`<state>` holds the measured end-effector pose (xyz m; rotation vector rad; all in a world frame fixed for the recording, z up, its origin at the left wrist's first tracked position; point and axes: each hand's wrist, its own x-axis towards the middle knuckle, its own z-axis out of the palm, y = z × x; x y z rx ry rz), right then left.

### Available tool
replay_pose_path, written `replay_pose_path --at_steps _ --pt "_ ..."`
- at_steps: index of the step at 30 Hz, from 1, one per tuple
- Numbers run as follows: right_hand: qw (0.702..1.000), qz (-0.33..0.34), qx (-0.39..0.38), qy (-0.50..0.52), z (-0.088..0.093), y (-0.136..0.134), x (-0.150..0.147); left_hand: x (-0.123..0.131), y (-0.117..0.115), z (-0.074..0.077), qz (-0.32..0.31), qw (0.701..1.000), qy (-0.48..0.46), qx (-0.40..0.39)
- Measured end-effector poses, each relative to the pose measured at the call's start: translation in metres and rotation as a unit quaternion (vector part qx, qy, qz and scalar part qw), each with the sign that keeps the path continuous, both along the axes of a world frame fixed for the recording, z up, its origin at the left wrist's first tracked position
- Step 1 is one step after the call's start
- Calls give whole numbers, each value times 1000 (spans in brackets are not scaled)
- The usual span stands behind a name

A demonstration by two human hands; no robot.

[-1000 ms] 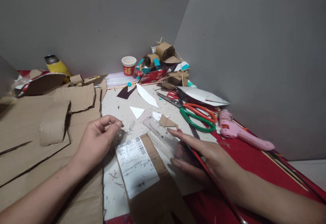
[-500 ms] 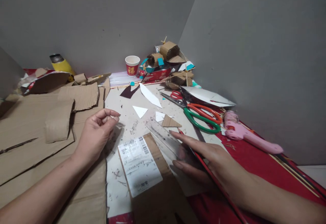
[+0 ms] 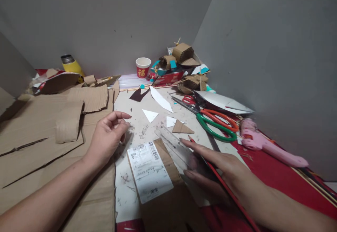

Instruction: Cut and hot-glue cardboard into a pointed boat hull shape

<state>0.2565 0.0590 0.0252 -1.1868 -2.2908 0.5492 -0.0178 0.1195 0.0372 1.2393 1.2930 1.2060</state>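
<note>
Above the bench (image 3: 123,107), the left hand (image 3: 109,130) has parted its fingers slightly, apparently empty; the right hand (image 3: 233,170) still grips the clear ruler (image 3: 172,142) and red pencil (image 3: 229,191) beside the labelled cardboard (image 3: 155,181), so little seems advanced.

Tally by kind of item
One left hand (image 3: 110,130) and one right hand (image 3: 229,167) are showing, plus one ruler (image 3: 171,142), one pencil (image 3: 234,197), one glue gun (image 3: 276,150), one cup (image 3: 142,71), one bottle (image 3: 72,66), one label (image 3: 150,172). One large pair of scissors (image 3: 197,109) and one small pair (image 3: 188,99) are making two. Beyond the ruler, white paper scraps (image 3: 150,115) are numbering three, notched dark scraps (image 3: 137,95) one. Cardboard sheets (image 3: 23,126) are overlapping, count uncertain.
</note>
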Motion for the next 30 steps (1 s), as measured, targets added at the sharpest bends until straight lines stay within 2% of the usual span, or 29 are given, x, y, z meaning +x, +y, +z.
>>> replay_pose_path --at_steps 7,13,19,23,26,30 --pt "1000 -3 -5 2 6 1 -2 3 0 3 -4 999 -32 -21" --pt "1000 9 -17 -13 3 0 1 2 -1 1 -3 1000 -22 -5" --pt "1000 1 -20 -17 8 -1 -2 0 1 -3 -13 1000 -15 -4" --pt "1000 8 -26 -13 9 -3 -3 2 0 1 -19 1000 1 0" --pt "999 30 -11 6 7 -5 -3 7 -5 7 -42 999 3 -13" --pt "997 54 5 51 6 -6 -5 14 -17 14 -114 993 4 -30"
